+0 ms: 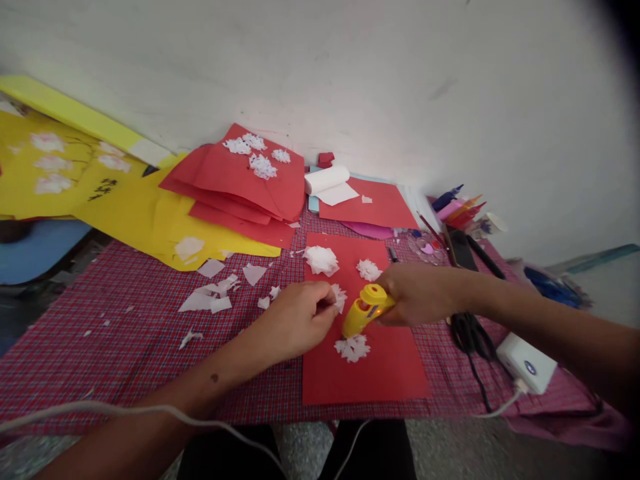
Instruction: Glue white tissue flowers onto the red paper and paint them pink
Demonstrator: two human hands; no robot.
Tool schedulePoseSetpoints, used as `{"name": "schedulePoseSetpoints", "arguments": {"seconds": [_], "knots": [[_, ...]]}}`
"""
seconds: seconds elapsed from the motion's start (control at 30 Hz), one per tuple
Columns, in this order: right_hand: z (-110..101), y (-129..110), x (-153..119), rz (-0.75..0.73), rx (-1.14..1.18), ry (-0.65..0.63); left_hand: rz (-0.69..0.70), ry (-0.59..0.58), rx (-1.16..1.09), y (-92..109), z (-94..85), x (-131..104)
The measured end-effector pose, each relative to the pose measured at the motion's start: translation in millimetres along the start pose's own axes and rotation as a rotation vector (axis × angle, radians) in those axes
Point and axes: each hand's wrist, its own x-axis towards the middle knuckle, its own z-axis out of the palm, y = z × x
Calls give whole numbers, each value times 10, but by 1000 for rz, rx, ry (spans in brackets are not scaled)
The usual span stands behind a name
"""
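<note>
My right hand grips a yellow glue gun, its small orange light glowing. The gun's front end points down over a red paper sheet, just above a white paper flower. To its left, my left hand has thumb and fingers pinched at the edge of another white paper flower, partly hidden by the fingertips. Farther up the same sheet are a larger white paper flower and a smaller one.
Torn white paper scraps lie left on the checked tablecloth. Behind are stacked red sheets bearing white flowers, yellow painted paper and a white paper roll. At right are black scissors and a white power box with a cable.
</note>
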Motion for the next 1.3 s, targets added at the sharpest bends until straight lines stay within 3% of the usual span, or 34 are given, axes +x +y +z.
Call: {"name": "schedulePoseSetpoints", "arguments": {"seconds": [0.1, 0.57, 1.3], "knots": [[-16, -20, 18, -21, 0, -119, -1, -2, -4, 4, -2, -1], [0, -56, 14, 148, -316, -24, 10, -11, 4, -11, -5, -7], [-34, -99, -29, 129, -387, -43, 9, -38, -5, -5, -15, -6]]}}
